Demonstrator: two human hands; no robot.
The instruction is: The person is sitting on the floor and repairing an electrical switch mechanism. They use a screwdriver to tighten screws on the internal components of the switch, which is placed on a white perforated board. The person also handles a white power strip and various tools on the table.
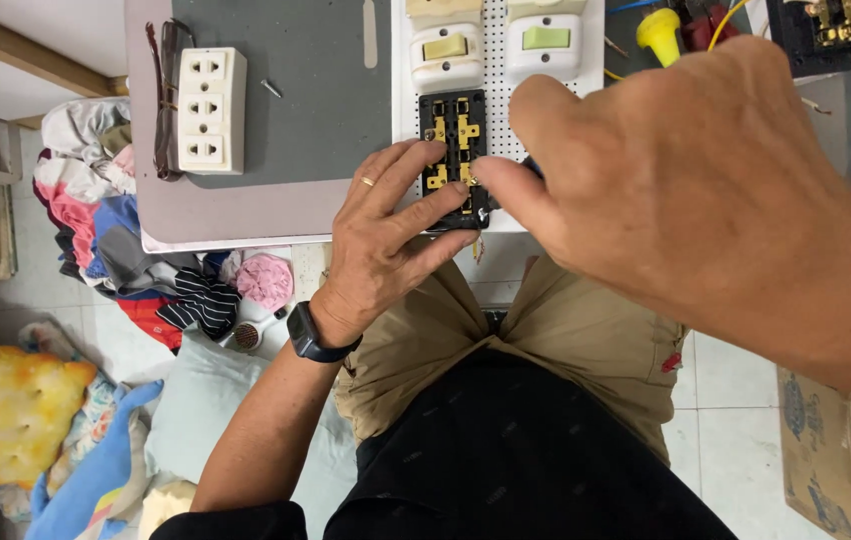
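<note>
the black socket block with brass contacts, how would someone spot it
Find the white pegboard panel at the table's near edge. The black socket block with brass contacts lies there between both hands, below two pale rocker switches; unlike the cream three-outlet strip, it is open.
</note>
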